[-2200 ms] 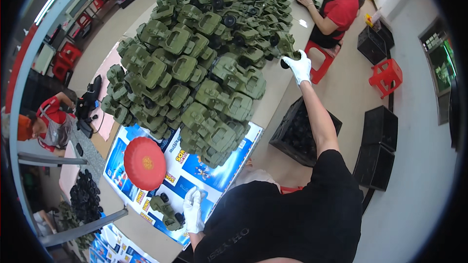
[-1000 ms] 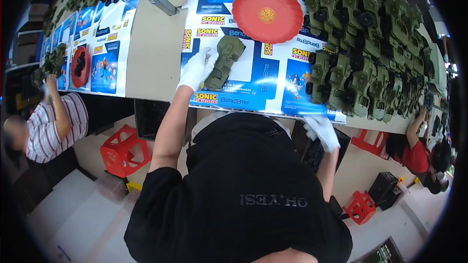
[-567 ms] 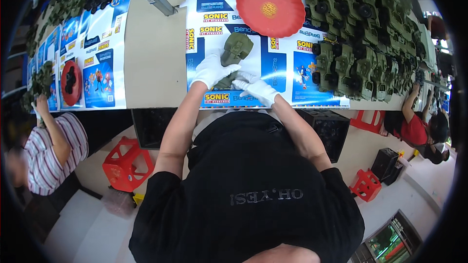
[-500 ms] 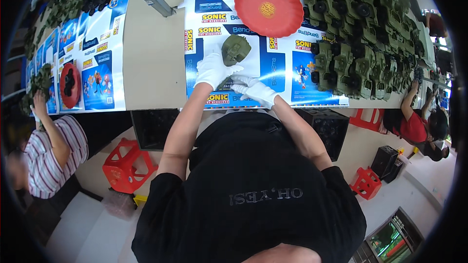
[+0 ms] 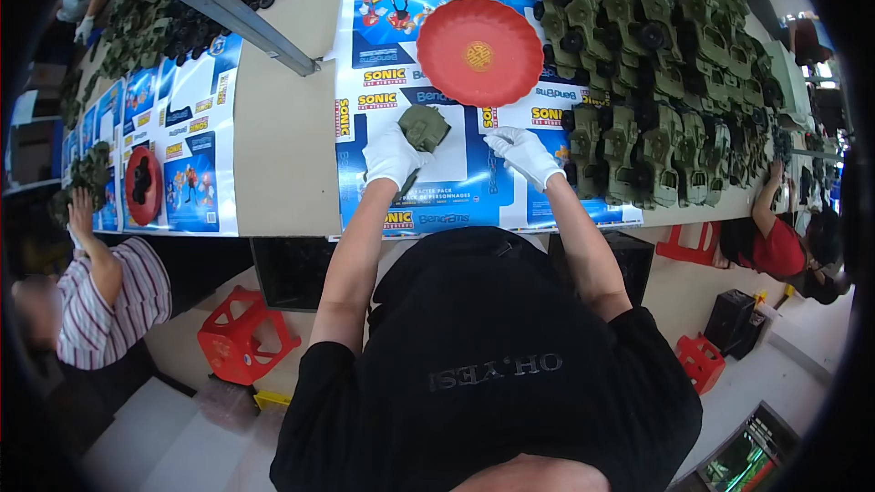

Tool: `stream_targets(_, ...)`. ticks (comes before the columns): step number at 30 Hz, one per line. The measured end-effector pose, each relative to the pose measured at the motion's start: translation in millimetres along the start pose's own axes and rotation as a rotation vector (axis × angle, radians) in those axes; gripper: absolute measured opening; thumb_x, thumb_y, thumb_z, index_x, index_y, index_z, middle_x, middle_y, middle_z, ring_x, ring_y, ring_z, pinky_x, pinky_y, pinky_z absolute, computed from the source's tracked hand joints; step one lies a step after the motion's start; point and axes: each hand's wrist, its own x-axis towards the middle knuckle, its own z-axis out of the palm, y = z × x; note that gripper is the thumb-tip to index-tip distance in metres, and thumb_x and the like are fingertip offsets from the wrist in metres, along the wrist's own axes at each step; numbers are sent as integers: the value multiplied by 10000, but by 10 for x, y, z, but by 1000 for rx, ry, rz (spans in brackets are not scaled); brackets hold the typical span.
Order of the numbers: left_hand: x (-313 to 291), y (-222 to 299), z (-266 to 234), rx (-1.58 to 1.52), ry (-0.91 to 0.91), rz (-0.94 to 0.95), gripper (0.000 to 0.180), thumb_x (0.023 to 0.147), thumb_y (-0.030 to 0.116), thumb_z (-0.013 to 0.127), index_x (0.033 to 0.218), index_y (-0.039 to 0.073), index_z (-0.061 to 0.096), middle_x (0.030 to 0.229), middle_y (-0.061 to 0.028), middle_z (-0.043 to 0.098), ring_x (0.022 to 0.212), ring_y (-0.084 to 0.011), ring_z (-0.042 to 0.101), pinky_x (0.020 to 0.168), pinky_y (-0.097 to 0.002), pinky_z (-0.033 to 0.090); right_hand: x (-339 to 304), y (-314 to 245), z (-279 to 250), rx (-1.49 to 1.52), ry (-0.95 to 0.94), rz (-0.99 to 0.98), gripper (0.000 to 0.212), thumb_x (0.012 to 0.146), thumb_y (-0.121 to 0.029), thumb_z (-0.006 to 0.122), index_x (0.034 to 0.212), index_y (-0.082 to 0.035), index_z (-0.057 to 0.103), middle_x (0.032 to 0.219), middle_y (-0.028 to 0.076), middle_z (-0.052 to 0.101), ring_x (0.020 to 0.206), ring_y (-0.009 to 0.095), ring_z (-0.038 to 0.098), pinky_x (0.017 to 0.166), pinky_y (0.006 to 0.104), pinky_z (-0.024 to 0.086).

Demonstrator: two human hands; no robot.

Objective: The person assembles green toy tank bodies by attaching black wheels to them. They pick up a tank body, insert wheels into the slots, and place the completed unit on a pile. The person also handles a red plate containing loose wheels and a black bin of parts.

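My left hand [image 5: 394, 155], in a white glove, is closed round an olive-green toy jeep [image 5: 425, 129] above the printed sheet. The jeep is tilted, and the fingers and palm hide part of its near side. My right hand [image 5: 527, 155], gloved too, is apart from the jeep, over the sheet to its right. Its thumb and fingertips are pressed together; anything between them is too small to make out. Just beyond both hands lies a scalloped red plate [image 5: 447, 59] with a gold emblem.
Rows of olive-green toy jeeps [image 5: 638, 82] fill the table's right side. A metal post [image 5: 232, 14] slants across at the left. Beyond it, a person in a striped shirt [image 5: 118, 301] works beside a red tray [image 5: 155, 178] of black parts. Red stools [image 5: 239, 337] stand below.
My right hand has moved away from the jeep to the right, fingertips pinched. My left hand still holds the jeep, now turned slightly. The whole view has shifted a little.
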Motion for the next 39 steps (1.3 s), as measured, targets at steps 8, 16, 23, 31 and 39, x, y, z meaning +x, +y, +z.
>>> stream_targets(8, -530, 315, -332, -118, -207, 34, 769, 556, 481, 835, 1138, 27, 621, 1031, -181, 685, 972, -335, 652, 861, -374, 505, 32, -443, 300, -12, 86, -673, 393, 919, -267, 589, 1251, -57, 571, 1220, 101, 609, 1152, 231, 556, 970, 331, 428)
stream_targets(16, -577, 117, -310, 124, -262, 106, 915, 502, 521, 856, 1161, -45, 569, 1020, -234, 671, 977, -357, 647, 848, -383, 510, 106, -356, 804, -89, 43, -787, 211, 852, -274, 603, 887, -93, 704, 894, 135, 661, 853, 329, 619, 787, 418, 483)
stream_targets(23, 17, -590, -626, 166, -87, -116, 829, 577, 505, 833, 1202, 39, 549, 1058, -180, 679, 981, -344, 654, 851, -402, 512, 683, -30, 298, 298, 1040, -206, 398, 846, -293, 693, 1109, -13, 589, 1063, 161, 621, 938, 307, 610, 837, 395, 485)
stream_targets(31, 469, -1152, -195, -151, -60, 201, 704, 682, 410, 813, 1211, 19, 563, 1089, -146, 671, 983, -285, 651, 864, -377, 504, 1033, 311, 302, 865, 563, 231, 289, 712, -152, 550, 895, 49, 647, 859, 237, 670, 775, 339, 675, 671, 430, 529)
stream_targets(39, 72, -1216, -460, -117, 387, 215, 703, 854, 280, 718, 1346, -107, 398, 1338, -249, 494, 1230, -321, 499, 1063, -404, 377, -1617, 1411, 686, 1390, 97, 33, 160, 766, -70, 591, 895, 23, 613, 821, 103, 622, 581, 224, 608, 537, 335, 514)
